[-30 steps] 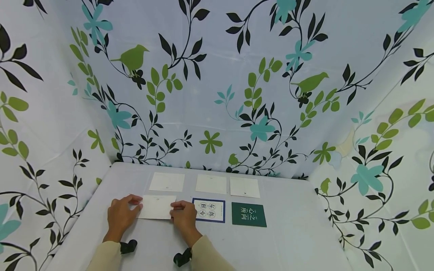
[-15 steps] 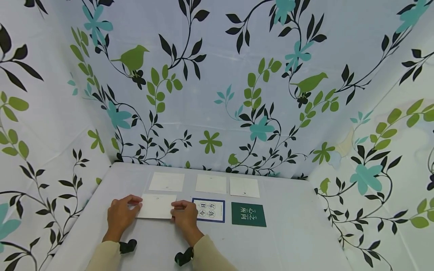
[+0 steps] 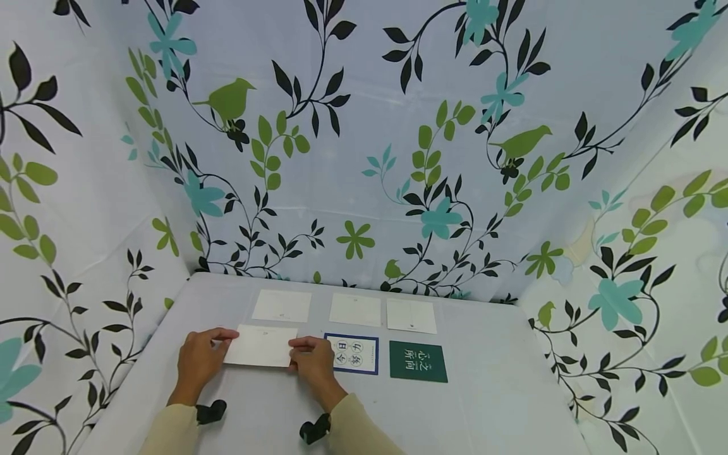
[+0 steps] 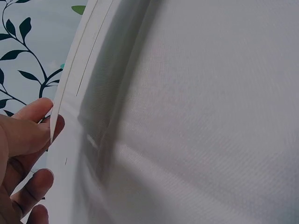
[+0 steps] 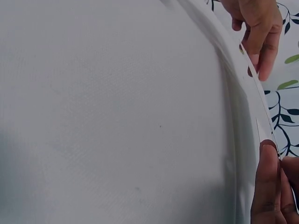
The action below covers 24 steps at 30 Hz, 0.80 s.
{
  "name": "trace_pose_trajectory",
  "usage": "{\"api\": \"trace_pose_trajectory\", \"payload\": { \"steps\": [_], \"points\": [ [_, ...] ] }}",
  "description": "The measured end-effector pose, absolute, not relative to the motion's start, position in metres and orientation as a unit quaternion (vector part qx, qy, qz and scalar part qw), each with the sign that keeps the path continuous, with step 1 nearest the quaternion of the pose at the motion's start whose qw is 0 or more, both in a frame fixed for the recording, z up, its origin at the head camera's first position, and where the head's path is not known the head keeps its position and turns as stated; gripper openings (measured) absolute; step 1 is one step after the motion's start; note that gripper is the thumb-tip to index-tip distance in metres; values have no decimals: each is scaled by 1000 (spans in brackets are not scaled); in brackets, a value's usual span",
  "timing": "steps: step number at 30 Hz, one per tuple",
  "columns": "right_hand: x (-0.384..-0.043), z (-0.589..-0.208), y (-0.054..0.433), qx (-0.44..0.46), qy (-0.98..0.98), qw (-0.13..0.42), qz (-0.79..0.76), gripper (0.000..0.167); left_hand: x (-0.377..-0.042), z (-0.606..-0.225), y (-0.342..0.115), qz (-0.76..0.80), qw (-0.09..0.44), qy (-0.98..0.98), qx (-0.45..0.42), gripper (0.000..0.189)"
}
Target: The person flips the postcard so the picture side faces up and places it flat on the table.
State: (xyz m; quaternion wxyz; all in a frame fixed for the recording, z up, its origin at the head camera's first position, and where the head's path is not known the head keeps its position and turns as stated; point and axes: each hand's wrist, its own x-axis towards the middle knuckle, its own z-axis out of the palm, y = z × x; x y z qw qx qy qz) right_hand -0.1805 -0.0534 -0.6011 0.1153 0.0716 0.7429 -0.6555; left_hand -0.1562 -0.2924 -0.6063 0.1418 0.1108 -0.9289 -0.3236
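Both hands pinch a white postcard (image 3: 264, 345), blank side up, in the head view. My left hand (image 3: 200, 363) has its left edge between thumb and fingers; my right hand (image 3: 316, 366) grips the right edge. In the left wrist view the postcard (image 4: 70, 70) appears nearly edge-on, its corner between the thumb and fingertips of the left hand (image 4: 23, 140). The right wrist view shows the right hand (image 5: 271, 186) pinching the near end, with the left hand at the far end. Just right of the right hand lies a blue-bordered card with Chinese characters (image 3: 364, 354).
A dark green card (image 3: 418, 361) lies farther right on the white-covered table (image 3: 483, 404). Behind are three pale cards in a row: left (image 3: 282, 306), middle (image 3: 355, 309) and right (image 3: 411, 315). A patterned cloth (image 3: 318, 158) hangs round the table's back and sides.
The left hand has shifted slightly left, and the held postcard's near left corner with it. Both hands keep their grip. The whole view has shifted a little; the other cards have not moved.
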Motion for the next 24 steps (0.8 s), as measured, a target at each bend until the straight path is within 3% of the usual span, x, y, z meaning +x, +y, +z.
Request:
{"api": "trace_pose_trajectory", "payload": {
  "steps": [24],
  "points": [
    [-187,-605,-46,62,742,105,-659,22,-156,-597,-293,-341,164,-920,98,20]
  ]
}}
